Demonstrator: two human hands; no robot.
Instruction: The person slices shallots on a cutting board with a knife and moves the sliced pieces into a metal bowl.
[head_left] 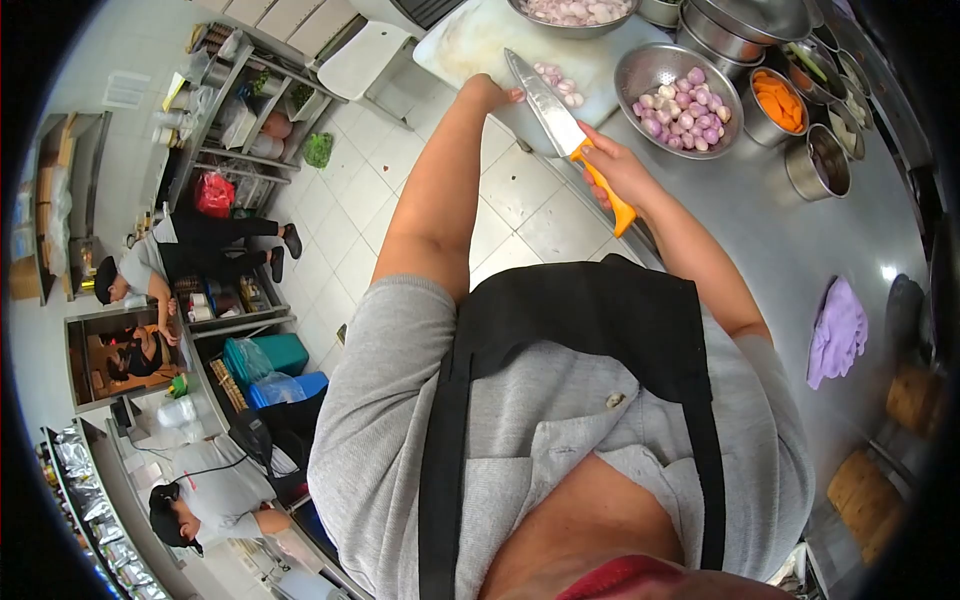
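Note:
My right hand [617, 172] is closed around the orange handle of a chef's knife [545, 105]. The wide blade slants up and left over the edge of a white cutting board [455, 50]. Beside the blade, my left hand [488, 93] is at the board's near edge, a fingertip pointing toward the knife. Most of its fingers are hidden, so its grip does not show. Several peeled shallots [560, 82] lie on the board just right of the blade. A steel colander [630, 85] of purple-pink shallots [687, 112] stands right of the board.
Another bowl [570, 28] of peeled shallots sits at the top. Steel pots, one with orange carrot pieces [778, 100], crowd the right side of the steel counter [740, 220]. A purple cloth [838, 335] lies there too. A white stool [368, 58] stands left. Two people work behind.

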